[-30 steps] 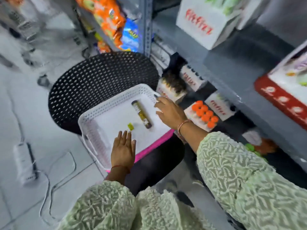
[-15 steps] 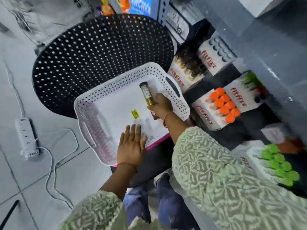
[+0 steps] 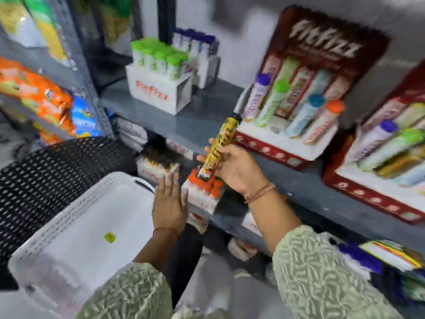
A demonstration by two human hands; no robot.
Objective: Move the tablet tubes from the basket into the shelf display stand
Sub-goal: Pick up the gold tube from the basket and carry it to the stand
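Your view has swung up from the basket to the grey shelf (image 3: 184,125), which now fills the frame from 9 to 3 o'clock. The red display stand (image 3: 305,97) sits at 2 o'clock on it, holding four tubes in its front row; a second red stand (image 3: 379,180) lies at 3 o'clock, too blurred to count. The white basket (image 3: 76,217) has dropped to 8 o'clock on the black perforated chair (image 3: 46,176), and the tube that lay in it half a second ago is gone; only one small yellow scrap (image 3: 109,237) remains on its floor. A white box of green-capped tubes (image 3: 158,72) stands at 11 o'clock, and a box of orange-capped tubes (image 3: 204,187) sits on the lower shelf near centre.

Your right hand (image 3: 234,169) is closed around the one yellow tablet tube (image 3: 218,148), raised near centre with its top tilted toward 1 o'clock, just short of the stand. Your left hand (image 3: 170,203) is flat, fingers straight, holding nothing, over the basket's far rim, below and left of the tube.
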